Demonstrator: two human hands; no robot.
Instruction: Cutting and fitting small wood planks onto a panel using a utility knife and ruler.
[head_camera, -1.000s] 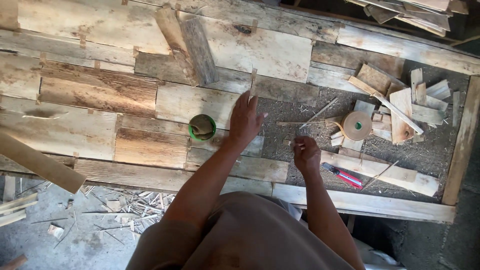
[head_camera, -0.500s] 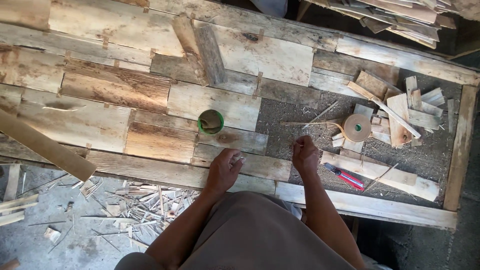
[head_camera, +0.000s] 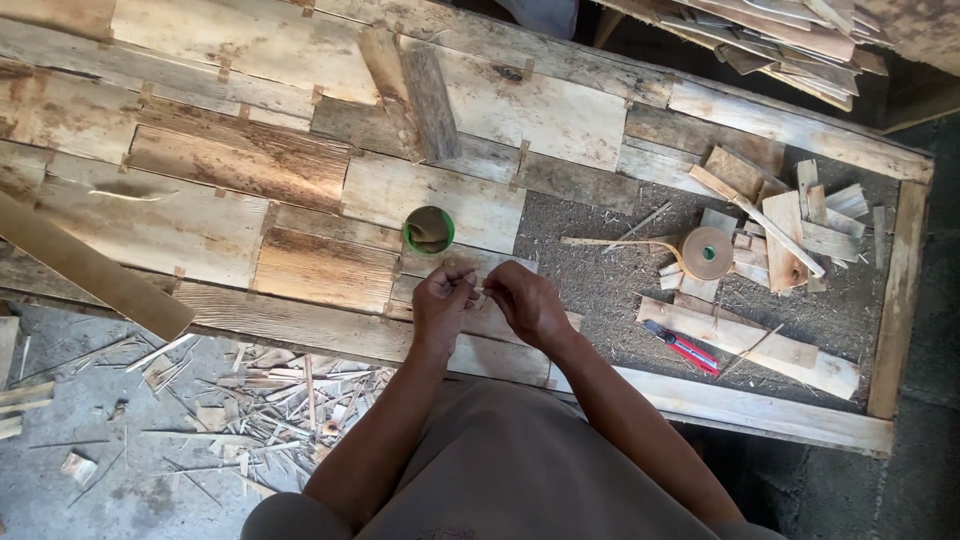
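Observation:
My left hand (head_camera: 443, 299) and my right hand (head_camera: 524, 300) meet over the near edge of a workbench of patched wooden veneer panels (head_camera: 210, 215). Both pinch a small thin sliver of wood (head_camera: 477, 291) between their fingertips. Just beyond the hands stands a small green cup (head_camera: 429, 229) with brownish contents. My arms reach forward from the bottom of the view.
A roll of tan tape (head_camera: 707, 252), a heap of wood offcuts (head_camera: 790, 225) and a red utility knife (head_camera: 682, 347) lie at right on a gritty surface. A loose plank (head_camera: 90, 270) leans at left. Splinters (head_camera: 260, 390) litter the floor below.
My left hand has drawn back from past the green cup to the bench's near edge. The right hand has moved left to meet it, and both now pinch a sliver.

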